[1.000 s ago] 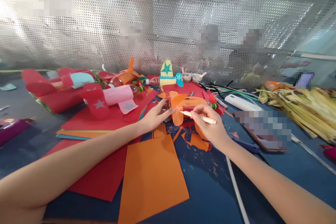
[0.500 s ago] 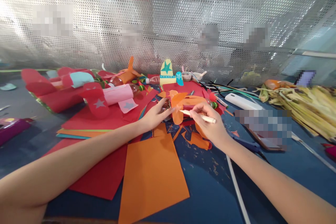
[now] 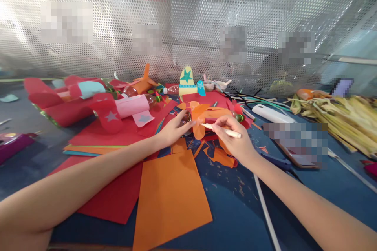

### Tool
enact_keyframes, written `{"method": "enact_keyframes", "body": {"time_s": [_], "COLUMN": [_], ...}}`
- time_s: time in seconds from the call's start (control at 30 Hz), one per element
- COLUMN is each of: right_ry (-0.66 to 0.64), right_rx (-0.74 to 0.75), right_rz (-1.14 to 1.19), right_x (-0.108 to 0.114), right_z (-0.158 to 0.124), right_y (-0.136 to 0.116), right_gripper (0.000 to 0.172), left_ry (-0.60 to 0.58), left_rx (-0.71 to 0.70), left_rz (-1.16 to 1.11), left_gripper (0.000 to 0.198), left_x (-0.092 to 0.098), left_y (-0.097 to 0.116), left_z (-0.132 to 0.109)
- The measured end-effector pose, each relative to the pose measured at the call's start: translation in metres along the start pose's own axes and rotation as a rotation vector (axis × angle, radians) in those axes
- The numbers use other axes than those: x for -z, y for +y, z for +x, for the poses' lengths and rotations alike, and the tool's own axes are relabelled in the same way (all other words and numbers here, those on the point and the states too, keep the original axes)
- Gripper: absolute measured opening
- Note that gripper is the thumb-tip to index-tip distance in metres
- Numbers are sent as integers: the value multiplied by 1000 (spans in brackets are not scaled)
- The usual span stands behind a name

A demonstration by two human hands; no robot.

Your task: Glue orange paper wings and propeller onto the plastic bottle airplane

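Observation:
An orange paper-wrapped bottle (image 3: 201, 110), shaped like a toy plane with rounded wings, lies in front of me. My left hand (image 3: 173, 127) grips its left end, the thumb against the orange paper and some fingers hidden behind it. Between the fingers of my right hand (image 3: 234, 137) is a slim white marker (image 3: 228, 131), its tip at a small pale star on the orange wing. A green cap (image 3: 240, 117) shows at the bottle's right end. Below lie orange paper scraps (image 3: 220, 157) and a large orange sheet (image 3: 173, 200).
Red sheets (image 3: 114, 196) lie under my left forearm. Several paper-and-bottle planes, one pink (image 3: 134, 106) and one yellow (image 3: 188, 80), stand behind. To the right are a white glue gun-like stick (image 3: 272, 113), a phone (image 3: 297, 147) and dried husks (image 3: 350, 121). A perforated metal screen (image 3: 188, 15) rises behind.
The marker and my right hand have shifted very slightly left. My left hand and the orange plane stay in place.

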State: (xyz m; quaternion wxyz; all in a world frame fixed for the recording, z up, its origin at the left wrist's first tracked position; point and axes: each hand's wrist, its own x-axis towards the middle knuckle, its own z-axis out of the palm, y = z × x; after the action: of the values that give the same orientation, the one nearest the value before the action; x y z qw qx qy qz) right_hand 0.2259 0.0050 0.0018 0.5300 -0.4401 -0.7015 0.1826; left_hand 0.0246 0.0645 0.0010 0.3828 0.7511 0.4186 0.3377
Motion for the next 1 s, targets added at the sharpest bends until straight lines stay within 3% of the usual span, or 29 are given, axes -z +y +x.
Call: {"method": "enact_keyframes", "body": {"time_s": [1.0], "right_ry": [1], "right_rx": [-17], "right_rz": [-2], "right_x": [1], "right_z": [1], "right_y": [-1], "right_gripper": [16], "left_ry": [12], "left_rx": [-1], "left_rz": [32], "left_gripper": [65], "left_x": [1], "left_y": [0], "left_z": [0]}}
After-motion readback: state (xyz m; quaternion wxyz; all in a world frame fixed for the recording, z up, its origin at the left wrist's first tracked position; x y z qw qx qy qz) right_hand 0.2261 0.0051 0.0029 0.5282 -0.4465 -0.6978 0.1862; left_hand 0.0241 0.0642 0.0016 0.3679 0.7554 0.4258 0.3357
